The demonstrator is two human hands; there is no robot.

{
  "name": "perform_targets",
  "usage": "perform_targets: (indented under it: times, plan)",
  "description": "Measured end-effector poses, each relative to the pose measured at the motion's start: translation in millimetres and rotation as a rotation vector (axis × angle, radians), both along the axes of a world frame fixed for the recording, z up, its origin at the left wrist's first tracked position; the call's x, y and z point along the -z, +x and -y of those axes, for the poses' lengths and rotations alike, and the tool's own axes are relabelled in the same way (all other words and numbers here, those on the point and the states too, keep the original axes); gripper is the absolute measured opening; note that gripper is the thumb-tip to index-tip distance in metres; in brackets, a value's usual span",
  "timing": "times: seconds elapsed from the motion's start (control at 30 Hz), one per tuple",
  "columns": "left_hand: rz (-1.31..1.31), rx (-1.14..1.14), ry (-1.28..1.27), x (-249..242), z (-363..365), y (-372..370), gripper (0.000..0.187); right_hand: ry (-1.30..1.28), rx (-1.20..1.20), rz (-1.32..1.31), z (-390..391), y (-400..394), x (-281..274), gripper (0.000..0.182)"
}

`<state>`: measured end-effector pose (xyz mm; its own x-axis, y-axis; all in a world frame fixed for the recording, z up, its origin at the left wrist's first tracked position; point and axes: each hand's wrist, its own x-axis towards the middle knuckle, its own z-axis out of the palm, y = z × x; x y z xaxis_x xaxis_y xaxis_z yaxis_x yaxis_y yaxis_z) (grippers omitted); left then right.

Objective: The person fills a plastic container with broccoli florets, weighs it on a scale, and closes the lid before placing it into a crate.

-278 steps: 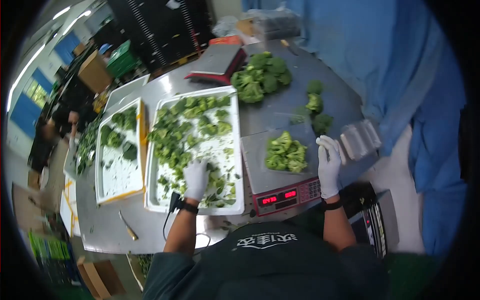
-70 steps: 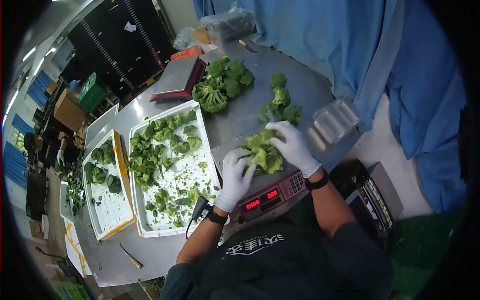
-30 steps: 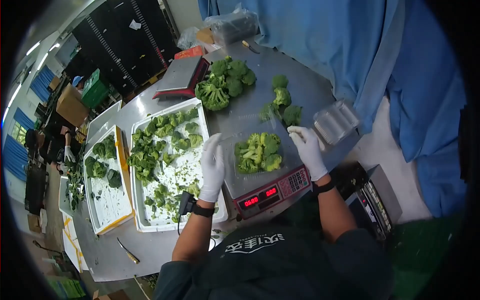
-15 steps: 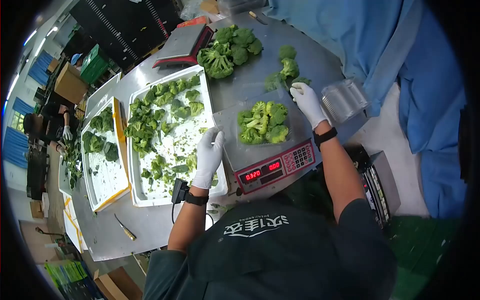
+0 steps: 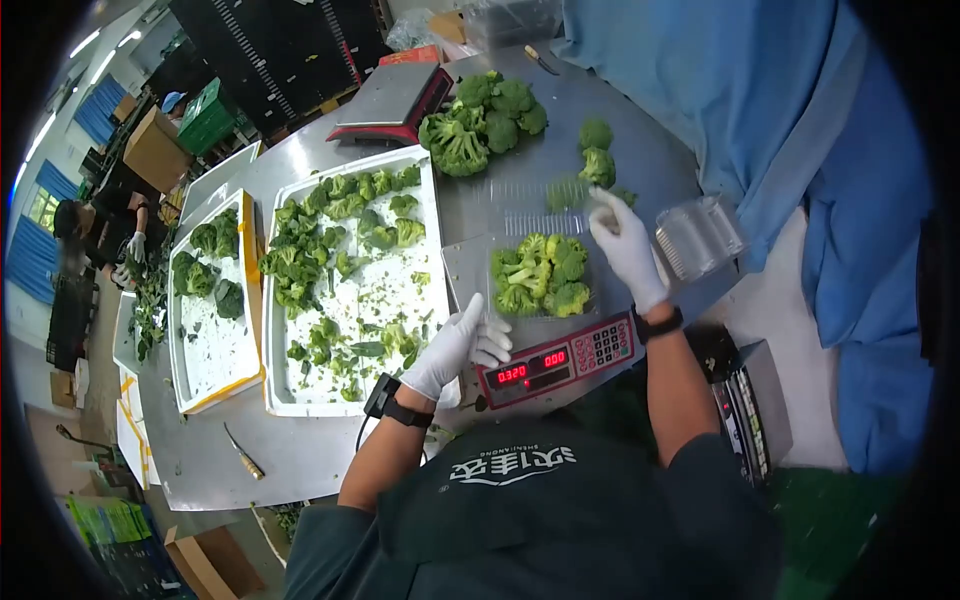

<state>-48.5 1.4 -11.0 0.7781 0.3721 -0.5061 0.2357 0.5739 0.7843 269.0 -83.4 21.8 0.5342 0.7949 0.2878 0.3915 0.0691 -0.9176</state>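
A clear plastic box (image 5: pixel 584 312) with broccoli florets (image 5: pixel 540 275) stands on the scale (image 5: pixel 463 265), whose red display reads 0.320. Its hinged see-through lid (image 5: pixel 525 222) is raised at the far side. My right hand (image 5: pixel 628 252), in a white glove, has its bent fingers at the lid's right edge and appears to pinch it. My left hand (image 5: pixel 455 350), gloved too, hovers by the near left corner of the scale, fingers apart and nothing in them.
Left of the scale lies a white tray (image 5: pixel 445 300) of florets. Whole broccoli heads (image 5: pixel 485 125) and a second scale (image 5: pixel 392 98) are behind. More clear boxes (image 5: pixel 698 238) sit at right. A knife (image 5: pixel 245 455) lies near the left edge. A co-worker (image 5: pixel 105 225) stands far left.
My left hand has come right and nearer the box, its fingers spreading. My right hand stays by the lid, which now shows more plainly. The whole view has shifted slightly.
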Motion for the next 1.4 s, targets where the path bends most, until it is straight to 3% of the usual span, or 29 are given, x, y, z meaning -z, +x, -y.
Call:
perform_targets:
  times: [0.03, 0.13, 0.2, 0.27, 0.33, 0.37, 0.47, 0.53, 0.6, 0.63, 0.73, 0.87, 1.0, 1.07, 1.1, 1.13, 1.17, 1.23, 1.33, 1.4]
  plan:
    - [0.043, 0.057, -0.058, 12.0, -6.1, -2.3, 0.088, -0.024, -0.043, 0.132, 17.6, -9.1, -16.1, 0.045]
    - [0.158, 0.099, -0.18, -1.1, -9.9, -3.9, 0.093, -0.051, -0.154, 0.502, 62.7, -23.1, -24.8, 0.051]
    - [0.199, 0.111, -0.214, -6.5, -10.7, -2.2, 0.085, -0.202, -0.165, 0.415, 84.0, -34.7, -19.5, 0.052]
    - [0.079, 0.091, -0.046, -8.2, -10.7, 2.2, 0.065, -0.235, -0.172, 0.388, 92.9, -43.3, -16.9, 0.052]
    - [0.06, 0.055, -0.054, 1.0, -11.7, 5.5, 0.054, -0.175, -0.14, 0.226, 96.4, -50.9, -9.4, 0.051]
    - [0.04, 0.01, -0.061, 5.0, -12.4, 6.4, 0.043, -0.198, -0.162, -0.029, 99.7, -55.1, -9.7, 0.052]
    - [0.011, -0.049, 0.0, 1.2, -9.2, 10.0, 0.035, -0.259, -0.071, -0.144, 100.1, -66.6, 16.4, 0.056]
    - [-0.016, -0.059, 0.07, 7.6, -8.0, 12.4, 0.031, -0.121, -0.01, -0.14, 95.3, -72.6, 33.3, 0.048]
    - [-0.043, -0.07, 0.137, 12.4, -4.4, 13.5, 0.028, -0.271, 0.09, -0.645, 96.8, -73.4, 34.9, 0.031]
    - [-0.039, -0.083, 0.153, 13.1, -2.9, 14.8, 0.028, -0.292, 0.118, -0.767, 93.5, -79.9, 24.0, 0.016]
    - [-0.033, -0.126, 0.148, 6.2, 2.5, 18.2, 0.029, -0.223, 0.001, -0.87, 91.3, -76.4, 28.5, 0.02]
    - [-0.038, -0.072, 0.011, -7.2, -0.7, 15.9, 0.03, -0.169, 0.062, -0.831, 89.3, -81.8, 32.7, 0.021]
    - [0.071, -0.097, 0.197, -12.7, 18.8, 15.1, 0.026, -0.179, 0.214, -0.752, 99.8, -90.7, 37.9, 0.033]
    - [0.037, -0.147, 0.359, -24.9, 46.7, 16.2, 0.027, -0.081, 0.247, -0.862, 109.7, -111.7, 47.0, 0.045]
    - [0.025, -0.129, 0.419, -21.7, 55.9, 12.5, 0.026, 0.054, 0.134, -0.77, 123.5, -128.9, 66.8, 0.046]
    - [0.068, -0.13, 0.371, -30.3, 71.1, 13.2, 0.026, 0.022, 0.116, -0.762, 131.8, -143.5, 60.6, 0.049]
    - [0.078, -0.067, 0.446, -47.1, 88.0, 14.4, 0.025, 0.138, 0.161, -1.264, 136.0, -162.2, 34.7, 0.054]
    - [0.195, 0.139, 0.556, -31.7, 112.2, 6.5, 0.023, 0.405, 0.025, -1.466, 163.0, -188.2, 35.2, 0.063]
    - [0.274, 0.361, 0.646, -14.8, 158.3, 0.9, 0.019, 0.842, 0.179, -1.483, 202.3, -229.9, 20.4, 0.065]
    - [0.496, 0.602, 0.979, -5.5, 175.3, -4.1, 0.01, 0.938, 0.318, -1.421, 230.4, -257.8, 29.9, 0.062]
